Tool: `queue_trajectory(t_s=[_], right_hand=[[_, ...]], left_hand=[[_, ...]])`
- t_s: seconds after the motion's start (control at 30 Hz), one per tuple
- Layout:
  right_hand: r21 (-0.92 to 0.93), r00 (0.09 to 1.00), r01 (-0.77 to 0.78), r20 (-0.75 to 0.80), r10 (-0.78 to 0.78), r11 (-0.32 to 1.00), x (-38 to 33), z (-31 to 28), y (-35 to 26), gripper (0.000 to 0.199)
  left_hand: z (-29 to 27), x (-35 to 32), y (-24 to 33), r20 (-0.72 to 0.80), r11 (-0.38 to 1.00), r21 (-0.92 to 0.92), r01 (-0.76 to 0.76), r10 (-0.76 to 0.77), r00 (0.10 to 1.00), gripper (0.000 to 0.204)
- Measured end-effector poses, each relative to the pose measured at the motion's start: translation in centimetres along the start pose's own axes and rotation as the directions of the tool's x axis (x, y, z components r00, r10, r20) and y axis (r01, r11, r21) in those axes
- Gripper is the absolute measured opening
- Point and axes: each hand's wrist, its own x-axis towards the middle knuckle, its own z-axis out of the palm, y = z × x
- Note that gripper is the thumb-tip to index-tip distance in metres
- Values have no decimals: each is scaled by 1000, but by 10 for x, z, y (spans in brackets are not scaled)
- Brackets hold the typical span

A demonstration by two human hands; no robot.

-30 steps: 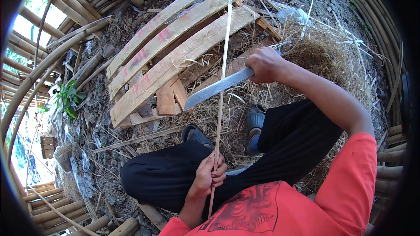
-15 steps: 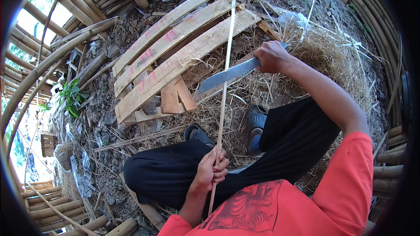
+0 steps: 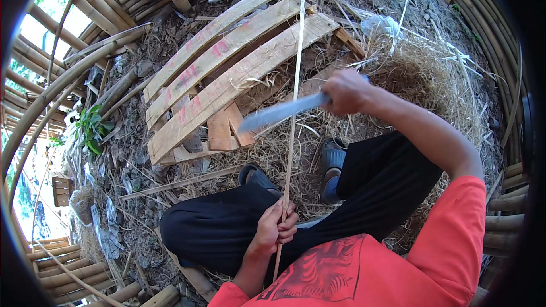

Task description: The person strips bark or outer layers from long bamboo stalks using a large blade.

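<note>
A long thin bamboo strip [image 3: 296, 68] runs from near my belly up across a slatted wooden pallet. My left hand [image 3: 276, 225] is closed round its lower part, close to my lap. In my right hand [image 3: 348, 93] is the handle of a machete [image 3: 280, 113], its broad grey blade pointing left. The blade crosses the strip at about mid-length and is a little blurred; whether it touches the strip I cannot tell. Most of the handle is hidden by my fingers.
The wooden pallet [image 3: 196, 71] lies tilted ahead on the ground. Curly shavings [image 3: 415, 74] heap up at the right. A clear plastic bag [image 3: 381, 24] lies beyond them. Bamboo poles [image 3: 51, 79] fence the left side, near a green plant [image 3: 92, 127]. My sandalled feet [image 3: 333, 165] rest in front.
My right hand has brought the machete down and to the left, so its blade lies lower along the bamboo strip. My left hand keeps its hold in nearly the same place.
</note>
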Motion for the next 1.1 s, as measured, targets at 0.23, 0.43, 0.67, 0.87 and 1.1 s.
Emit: queue_trajectory(t_s=[0.23,0.43,0.67,0.87,1.1], right_hand=[[-47,994,84,80,-80,995,-10,5,-26,14],[35,964,-263,-23,264,964,2,-10,40,22],[135,950,-276,-115,292,952,-3,7,56,21],[-17,998,62,-6,-62,998,-4,5,-14,16],[-45,930,-313,-216,297,949,22,-5,85,23]], left_hand=[[5,4,0,-36,996,76,-37,40,999,32],[6,5,0,-39,994,97,-41,45,998,34],[8,2,-2,-9,999,47,-12,12,1000,35],[2,-1,-2,11,1000,8,-12,12,1000,36],[3,-2,0,46,1000,3,17,-18,999,35]])
